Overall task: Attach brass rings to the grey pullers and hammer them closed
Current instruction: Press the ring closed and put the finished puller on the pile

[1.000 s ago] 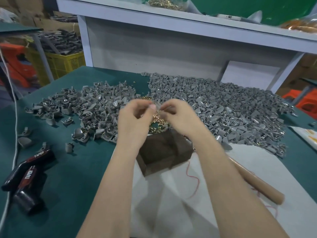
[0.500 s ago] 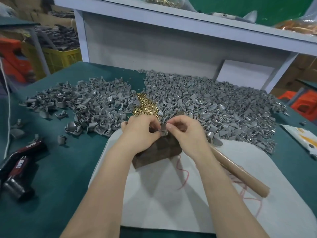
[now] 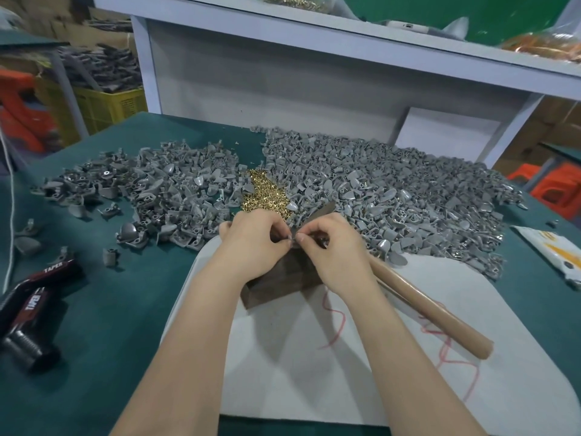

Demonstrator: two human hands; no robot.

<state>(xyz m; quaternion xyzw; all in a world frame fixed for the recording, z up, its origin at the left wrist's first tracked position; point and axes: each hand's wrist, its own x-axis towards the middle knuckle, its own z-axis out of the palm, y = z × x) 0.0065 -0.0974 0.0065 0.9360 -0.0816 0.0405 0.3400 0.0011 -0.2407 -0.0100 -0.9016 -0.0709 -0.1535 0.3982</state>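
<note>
My left hand (image 3: 251, 243) and my right hand (image 3: 333, 250) meet fingertip to fingertip over a dark wooden block (image 3: 276, 286). Between them they pinch a small grey puller (image 3: 293, 243), mostly hidden by the fingers; whether a brass ring is on it I cannot tell. A heap of brass rings (image 3: 265, 196) lies just beyond my hands. Grey pullers lie in one big pile at the right (image 3: 393, 196) and another at the left (image 3: 163, 190). A hammer's wooden handle (image 3: 430, 309) lies on the pad under my right wrist; its head is hidden.
The block sits on a pale grey pad (image 3: 361, 357) with red thread, on a green table (image 3: 94, 309). A black and red tape dispenser (image 3: 28, 306) lies at the left edge. A printed packet (image 3: 553, 250) lies far right. A white shelf (image 3: 314, 45) stands behind.
Both hands came down from above the brass rings toward me and now hold the puller low over the block. The rings heap, hidden before, is uncovered.
</note>
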